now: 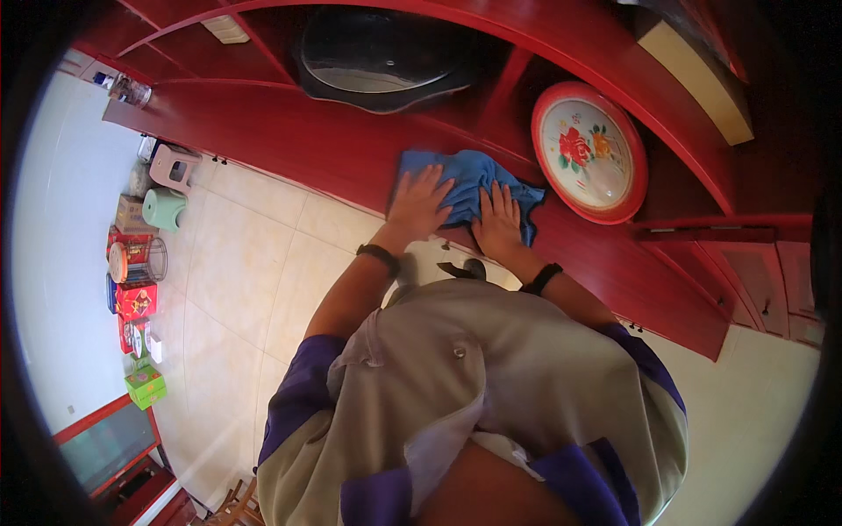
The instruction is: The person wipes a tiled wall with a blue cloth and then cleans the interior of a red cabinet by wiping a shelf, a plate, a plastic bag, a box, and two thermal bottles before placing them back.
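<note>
A blue cloth (469, 175) lies crumpled on the red wooden counter (289, 131). My left hand (419, 203) presses flat on the cloth's left part, fingers spread. My right hand (497, 219) lies flat on its right part, close beside the left. Each wrist wears a black band. Neither hand grips the cloth; both rest palm-down on top of it.
A round red-rimmed tray with painted flowers (589, 151) leans just right of the cloth. A dark domed lid or pan (377, 57) sits in the shelf behind. Boxes, a green stool (163, 209) and a pink stool stand along the left wall on the tiled floor.
</note>
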